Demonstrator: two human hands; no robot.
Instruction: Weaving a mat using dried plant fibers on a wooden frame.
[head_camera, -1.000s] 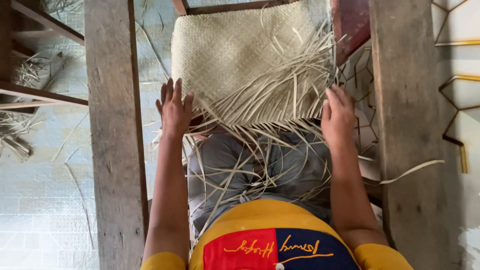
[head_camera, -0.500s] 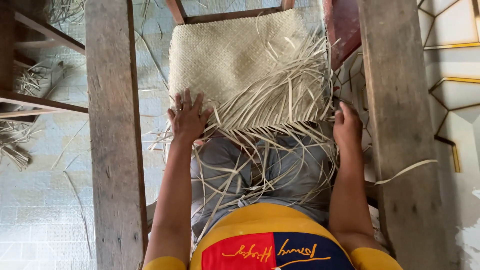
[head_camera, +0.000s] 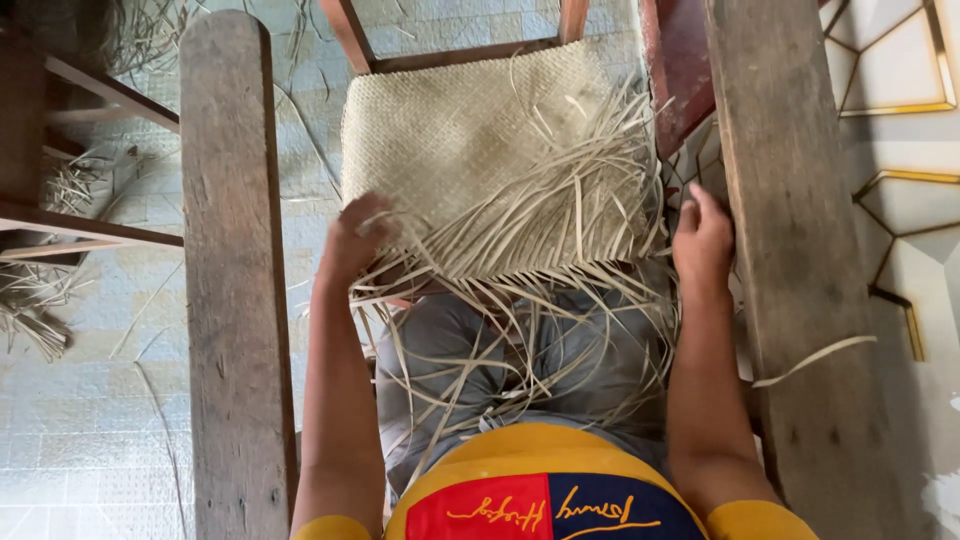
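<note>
Seen from above, a seated person works on a pale woven mat (head_camera: 470, 140) stretched over a small wooden frame (head_camera: 455, 55) in front of their knees. The far half of the mat is tightly plaited; the near edge breaks into a spray of loose strips (head_camera: 540, 215) that spill down over the lap, which is covered in grey cloth.

The left hand (head_camera: 355, 240) rests at the mat's near-left corner, its fingers curled in among the strips — whether they actually pinch one cannot be told from here. The right hand (head_camera: 703, 238) sits just beside the mat's near-right edge, fingers loosely bent, its grip apparently empty, though the fingertips are partly hidden.

A weathered wooden plank (head_camera: 232, 270) runs along each side of the person. Dried strips lie scattered on the tiled floor (head_camera: 90, 440) to the left.

Judging by the pose, the step in hand is sorting the unwoven ends at the working edge. The next move calls for isolating a single strip from the tangle and keeping the finished rows tight.
</note>
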